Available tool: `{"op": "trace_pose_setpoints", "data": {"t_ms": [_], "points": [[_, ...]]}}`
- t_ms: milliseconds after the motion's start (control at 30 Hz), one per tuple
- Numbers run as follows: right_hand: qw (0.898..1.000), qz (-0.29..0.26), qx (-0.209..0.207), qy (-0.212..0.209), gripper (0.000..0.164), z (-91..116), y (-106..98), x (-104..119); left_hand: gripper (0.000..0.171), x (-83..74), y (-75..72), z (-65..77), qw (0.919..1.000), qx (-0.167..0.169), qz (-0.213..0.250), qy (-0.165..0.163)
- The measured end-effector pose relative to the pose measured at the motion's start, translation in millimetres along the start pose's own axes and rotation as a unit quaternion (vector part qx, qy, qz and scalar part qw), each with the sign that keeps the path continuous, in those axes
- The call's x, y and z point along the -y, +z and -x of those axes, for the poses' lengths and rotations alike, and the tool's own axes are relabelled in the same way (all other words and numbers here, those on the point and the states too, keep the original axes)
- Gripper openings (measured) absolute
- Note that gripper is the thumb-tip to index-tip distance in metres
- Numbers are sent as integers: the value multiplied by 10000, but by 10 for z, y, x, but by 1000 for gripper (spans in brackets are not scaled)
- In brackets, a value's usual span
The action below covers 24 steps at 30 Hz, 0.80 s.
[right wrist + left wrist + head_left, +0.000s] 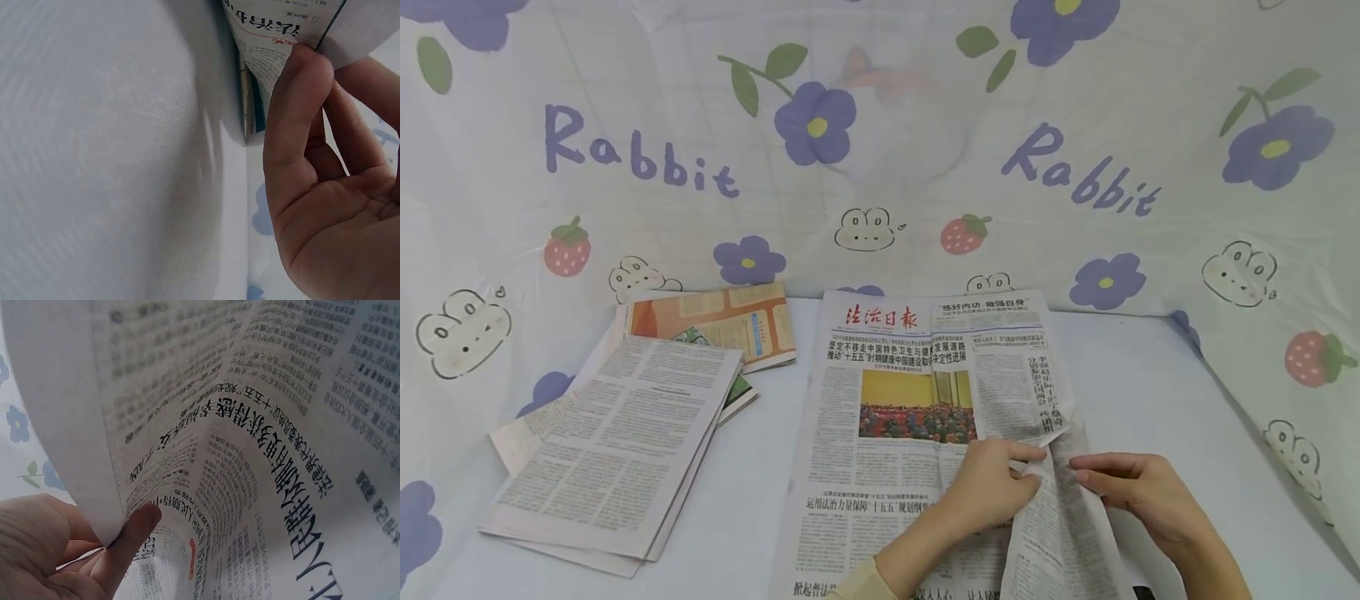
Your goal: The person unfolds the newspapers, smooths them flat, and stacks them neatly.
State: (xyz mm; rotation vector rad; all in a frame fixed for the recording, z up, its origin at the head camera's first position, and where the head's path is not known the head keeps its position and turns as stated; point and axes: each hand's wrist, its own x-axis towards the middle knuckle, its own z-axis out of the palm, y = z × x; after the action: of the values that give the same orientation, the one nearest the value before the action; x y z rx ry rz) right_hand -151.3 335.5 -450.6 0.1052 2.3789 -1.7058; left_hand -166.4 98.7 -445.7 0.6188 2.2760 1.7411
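A newspaper (842, 400) with a red masthead and a colour photo lies in front of the person, its right part lifted and curled. The left hand (992, 487) reaches across the front page and pinches a raised edge of the sheet. In the left wrist view, thumb and fingers of that hand (75, 550) hold the sheet's corner, with the printed page (281, 437) bowing away. Further right, the right hand (1138, 496) pinches the paper's right side. The right wrist view has the right hand (331, 156) gripping a sheet edge between thumb and fingers.
To the left, several folded newspapers (625, 433) lie in a loose pile, with an orange printed sheet (707, 321) behind them. A white curtain (880, 167) with flowers and rabbits hangs along the back and sides of the white table (1180, 375).
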Motion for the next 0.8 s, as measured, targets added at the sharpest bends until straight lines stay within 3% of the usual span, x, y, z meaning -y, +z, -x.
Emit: {"op": "trace_pose_setpoints", "data": {"t_ms": [333, 800], "points": [[9998, -107, 38, 168, 34, -26, -27, -29, 35, 23, -3, -6, 9998, 51, 33, -206], [9997, 8, -88, 207, 35, -33, -45, -66, 35, 18, -33, -8, 9996, -72, 176, -190]]}}
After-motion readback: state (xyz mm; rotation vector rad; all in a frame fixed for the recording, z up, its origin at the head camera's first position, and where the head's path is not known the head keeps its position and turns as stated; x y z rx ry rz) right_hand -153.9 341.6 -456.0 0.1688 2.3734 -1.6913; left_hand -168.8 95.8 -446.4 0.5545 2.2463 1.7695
